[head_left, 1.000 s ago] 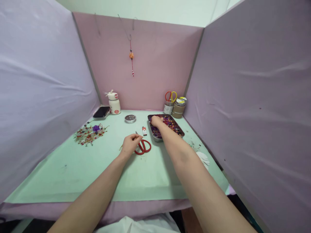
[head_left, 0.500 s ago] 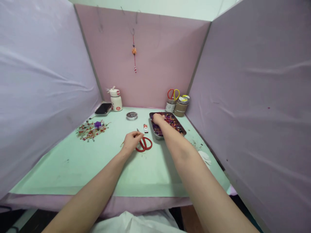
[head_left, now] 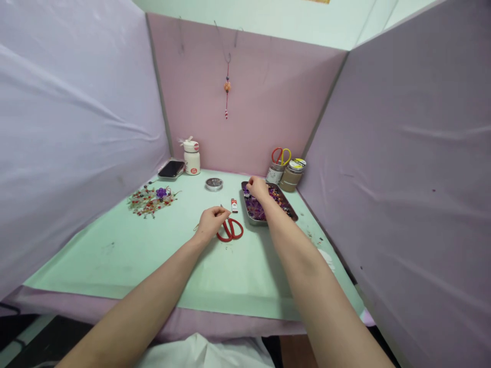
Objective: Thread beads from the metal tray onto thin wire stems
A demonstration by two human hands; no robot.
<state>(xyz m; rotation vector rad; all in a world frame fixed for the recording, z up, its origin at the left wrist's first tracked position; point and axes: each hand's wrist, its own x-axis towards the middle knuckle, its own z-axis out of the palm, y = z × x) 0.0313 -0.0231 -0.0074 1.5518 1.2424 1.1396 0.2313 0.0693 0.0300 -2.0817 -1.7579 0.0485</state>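
My left hand (head_left: 213, 222) is closed in a pinch just left of the red-handled scissors (head_left: 237, 229), which lie on the green table; what its fingertips grip is too small to name, and a thin cord end shows by the wrist. Over the back left part of a metal tray (head_left: 257, 222) my right hand (head_left: 258, 188) has its fingers pinched together, with something tiny and pale at the fingertips. Purple, red and orange beads (head_left: 255, 208) fill the tray. A small red and white lighter (head_left: 234, 205) lies between my hands.
Beaded strands (head_left: 150, 203) lie at the left. Toward the back are a phone (head_left: 171, 169), a white bottle (head_left: 192, 159), a small round dish (head_left: 214, 184), a jar (head_left: 293, 175) and a cup holding scissors (head_left: 275, 173). A beaded cord (head_left: 227, 87) hangs on the back panel.
My right hand has lifted from down among the beads to just above them. My left hand keeps its pinch near the scissors. The whole view has shifted slightly.
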